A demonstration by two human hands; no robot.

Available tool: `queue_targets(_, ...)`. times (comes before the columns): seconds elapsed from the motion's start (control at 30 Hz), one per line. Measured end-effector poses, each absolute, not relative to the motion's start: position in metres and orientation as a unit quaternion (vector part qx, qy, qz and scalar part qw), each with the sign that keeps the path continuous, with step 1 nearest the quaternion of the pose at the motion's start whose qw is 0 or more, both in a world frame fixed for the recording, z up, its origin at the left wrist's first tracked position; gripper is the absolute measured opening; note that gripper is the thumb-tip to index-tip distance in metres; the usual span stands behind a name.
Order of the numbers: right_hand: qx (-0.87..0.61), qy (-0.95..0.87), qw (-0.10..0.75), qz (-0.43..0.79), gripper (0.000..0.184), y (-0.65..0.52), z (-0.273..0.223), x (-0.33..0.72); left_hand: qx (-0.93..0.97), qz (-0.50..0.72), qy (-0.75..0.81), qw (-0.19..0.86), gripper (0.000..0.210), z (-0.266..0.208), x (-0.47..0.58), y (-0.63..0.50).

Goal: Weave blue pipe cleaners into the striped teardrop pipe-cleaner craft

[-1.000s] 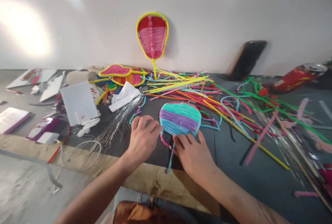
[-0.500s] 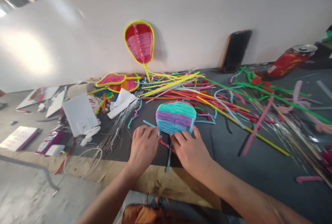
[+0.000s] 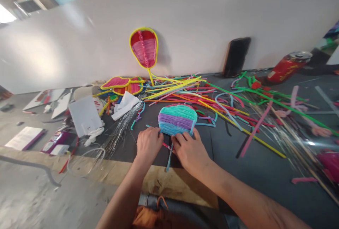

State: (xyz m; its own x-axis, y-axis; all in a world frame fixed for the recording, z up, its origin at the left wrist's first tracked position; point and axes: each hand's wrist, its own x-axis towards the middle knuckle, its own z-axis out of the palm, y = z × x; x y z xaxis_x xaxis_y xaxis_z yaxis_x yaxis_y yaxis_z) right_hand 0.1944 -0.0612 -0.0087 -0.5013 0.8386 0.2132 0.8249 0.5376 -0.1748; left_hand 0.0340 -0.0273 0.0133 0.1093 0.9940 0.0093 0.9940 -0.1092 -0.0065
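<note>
While the striped panel is clamped along its lower edge by the right hand's grip, its lower left corner is met by the left hand, with fingers bunched; whether anything is pinched there cannot be told. It is held over the counter, before the loose pipe cleaners. Rows are best left uncrushed by light pressure, with the blue stem kept clear of the beaded strand.

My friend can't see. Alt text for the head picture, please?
A person's left hand and right hand are at the lower edge of a teal, purple and blue striped fuzzy piece on a dark tabletop. Beyond are colourful stems, a yellow-edged fan shape, a phone and a red can.
</note>
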Motion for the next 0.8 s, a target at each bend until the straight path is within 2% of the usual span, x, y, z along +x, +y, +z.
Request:
queue_targets(0.1, -0.482, -0.865, 0.137, 0.026, 0.03, -0.061, -0.008, 0.195, -0.722, -0.014, -0.692, -0.004, 0.024, 0.014, 0.038, -0.027)
queue_targets(0.2, -0.482, -0.864, 0.142, 0.024, 0.031, -0.062, -0.009, 0.195, -0.68, -0.058, -0.728, -0.065, 0.022, 0.016, 0.039, -0.026)
queue_targets(0.47, -0.487, -0.859, 0.154, 0.025, 0.037, -0.061, -0.009, 0.195, -0.566, -0.323, -0.707, -0.274, 0.022, 0.016, 0.027, -0.017)
queue_targets(0.8, -0.486, -0.861, 0.146, 0.036, 0.037, -0.061, -0.005, 0.197, -0.515, -0.392, -0.651, -0.396, 0.019, 0.01, 0.02, -0.01)
